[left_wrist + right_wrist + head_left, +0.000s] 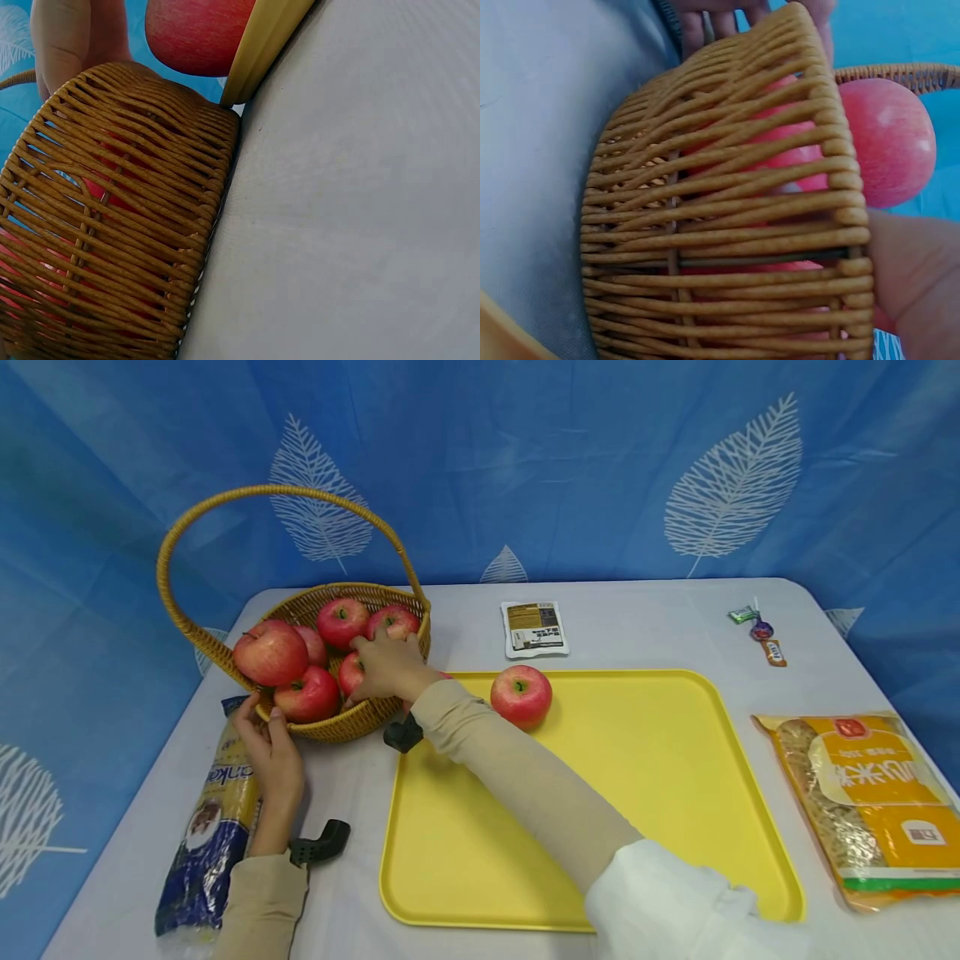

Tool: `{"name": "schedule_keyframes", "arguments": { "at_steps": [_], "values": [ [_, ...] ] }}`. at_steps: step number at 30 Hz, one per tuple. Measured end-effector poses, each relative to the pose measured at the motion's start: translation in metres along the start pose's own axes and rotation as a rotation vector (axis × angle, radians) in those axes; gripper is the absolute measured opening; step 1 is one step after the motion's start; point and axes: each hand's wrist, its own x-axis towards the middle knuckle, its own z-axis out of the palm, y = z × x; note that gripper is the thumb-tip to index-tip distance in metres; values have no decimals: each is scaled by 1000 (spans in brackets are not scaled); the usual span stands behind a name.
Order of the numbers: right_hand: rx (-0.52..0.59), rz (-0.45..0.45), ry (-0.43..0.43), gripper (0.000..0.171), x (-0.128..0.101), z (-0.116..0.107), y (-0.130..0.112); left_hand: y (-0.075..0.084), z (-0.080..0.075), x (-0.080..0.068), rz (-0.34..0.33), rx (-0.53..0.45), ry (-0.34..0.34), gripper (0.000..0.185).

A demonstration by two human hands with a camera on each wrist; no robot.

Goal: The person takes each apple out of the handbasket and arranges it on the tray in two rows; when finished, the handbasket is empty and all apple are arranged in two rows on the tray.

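A: What is your left hand (275, 760) doing, and where are your apples (272, 653) lying?

B: Your left hand is grasping the rim of the basket (348, 725) at its front left side, with the fingers bending round it. The basket is standing at the back left corner of the table (337, 910), its tall handle is rising above, and most of the apples are lying inside it.

A: And how are the fingers of your right hand (392, 667) standing?

B: Your right hand is resting inside the basket at its right side, and the fingers are curving over a covered apple (349, 674). I cannot tell if they are grasping this apple or only touching it.

A: Which apples are staying outside of your basket?

B: A lone apple (521, 697) is sitting on the yellow tray (652, 810), near the back edge. A partly hidden apple (445, 676) is showing at the tray's back left corner, beside your right sleeve (517, 793).

A: What else is lying around you?

B: A blue bag (213, 839) is lying along the left edge of the table, just beside your left hand. A flat packet (535, 628) is lying near the back edge, some sweets (761, 629) near the back right corner, and an orange bag (881, 793) along the right edge.
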Motion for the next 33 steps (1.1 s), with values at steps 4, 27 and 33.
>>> {"name": "schedule_keyframes", "arguments": {
  "at_steps": [4,27,33],
  "values": [
    [-3,8,15,78,2,3,-2,3,0,-1,6,1,4,37],
    [148,-95,252,78,-4,15,15,36,6,-13,-8,32,-19,40],
    [309,-144,324,80,-4,13,20,38,4,-14,-8,47,-10,39]
  ]
}}
